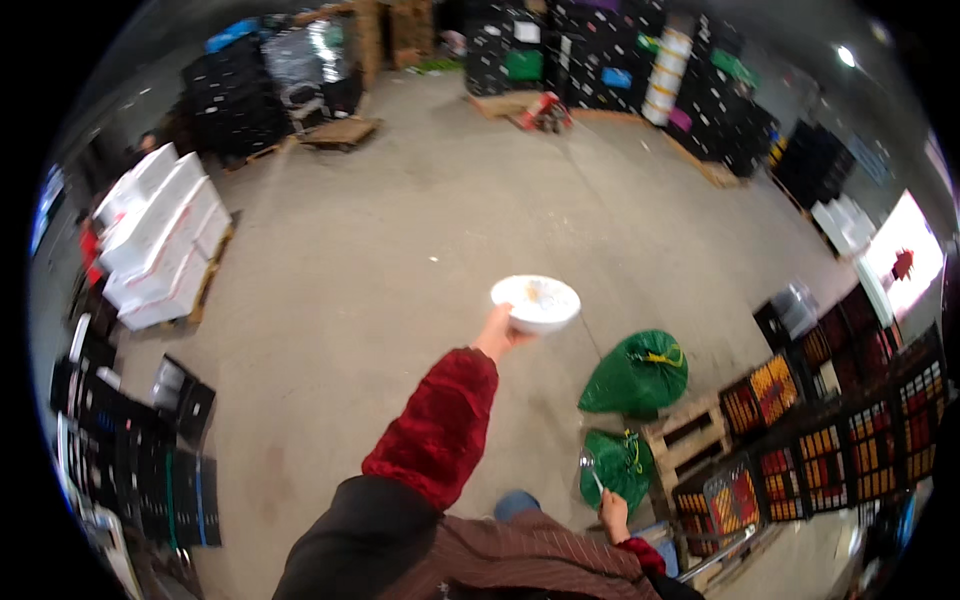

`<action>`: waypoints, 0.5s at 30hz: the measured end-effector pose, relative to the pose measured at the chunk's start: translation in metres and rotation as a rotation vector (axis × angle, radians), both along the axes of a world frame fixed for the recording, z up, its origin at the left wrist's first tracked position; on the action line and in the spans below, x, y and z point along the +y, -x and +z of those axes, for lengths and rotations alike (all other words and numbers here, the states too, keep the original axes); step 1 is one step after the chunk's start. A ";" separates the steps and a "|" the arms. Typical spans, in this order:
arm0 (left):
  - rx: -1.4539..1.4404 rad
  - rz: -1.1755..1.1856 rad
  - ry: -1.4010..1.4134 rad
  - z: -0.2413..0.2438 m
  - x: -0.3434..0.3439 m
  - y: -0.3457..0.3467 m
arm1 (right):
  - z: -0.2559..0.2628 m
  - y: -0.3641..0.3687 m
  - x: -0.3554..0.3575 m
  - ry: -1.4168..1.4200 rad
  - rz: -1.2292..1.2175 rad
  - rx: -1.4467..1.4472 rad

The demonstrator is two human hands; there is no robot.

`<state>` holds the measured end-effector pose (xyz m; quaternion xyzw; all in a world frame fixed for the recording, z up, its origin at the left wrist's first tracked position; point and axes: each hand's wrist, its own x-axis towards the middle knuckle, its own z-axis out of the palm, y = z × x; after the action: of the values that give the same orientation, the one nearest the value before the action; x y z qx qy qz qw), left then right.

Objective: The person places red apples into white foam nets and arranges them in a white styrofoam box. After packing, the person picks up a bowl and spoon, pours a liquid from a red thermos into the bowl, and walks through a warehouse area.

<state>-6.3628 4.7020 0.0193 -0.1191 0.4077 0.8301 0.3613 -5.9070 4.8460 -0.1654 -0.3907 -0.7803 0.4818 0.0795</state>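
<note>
Held out in front of me, a white bowl (535, 303) has some bits of residue or food inside that I cannot make out. My left hand (504, 335) grips its near left edge, the arm in a dark red plush sleeve. Lower right, close to my body, my right hand (613, 516) is closed around the handle of a metal spoon (590, 463). The spoon's head points away from me, above a green mesh sack (621, 471) tied with yellow cord. A larger green sack (637, 375) lies just beyond it on the concrete floor.
Crates of orange and red produce (817, 450) stand at right by a wooden pallet (690, 435). White boxes (169, 240) are stacked at left, near a person in red (90, 247). Black crates (157, 472) stand lower left. A red pallet jack (547, 114) and wrapped stacks are at the back.
</note>
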 end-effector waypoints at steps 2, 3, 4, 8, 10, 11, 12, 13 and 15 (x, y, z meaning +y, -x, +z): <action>-0.039 0.023 -0.041 -0.011 0.010 0.056 | -0.003 0.040 0.007 0.077 -0.073 -0.059; 0.006 0.007 -0.138 -0.035 0.003 0.094 | 0.003 0.068 0.005 0.031 -0.112 -0.079; -0.043 0.056 -0.052 -0.030 -0.001 0.122 | 0.011 0.104 0.000 -0.009 -0.147 -0.105; 0.108 0.021 -0.034 -0.090 -0.095 0.248 | -0.086 0.204 0.014 -0.228 -0.126 -0.200; -0.086 0.296 0.187 -0.112 -0.189 0.281 | -0.075 0.298 0.016 -0.104 -0.091 -0.255; -0.085 0.344 0.111 -0.139 -0.241 0.287 | -0.080 0.339 0.026 -0.058 -0.149 -0.344; -0.081 0.395 0.155 -0.149 -0.273 0.295 | -0.082 0.376 0.036 -0.075 -0.152 -0.335; -0.082 0.456 0.211 -0.158 -0.310 0.301 | -0.083 0.419 0.042 -0.082 -0.140 -0.321; -0.072 0.571 0.312 -0.177 -0.383 0.299 | -0.109 0.509 0.063 0.011 -0.135 -0.259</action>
<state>-6.6618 4.3192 -0.1574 -0.3120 0.4669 0.8207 0.1056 -6.4158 4.9086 -0.2742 -0.5017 -0.7532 0.4253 0.0083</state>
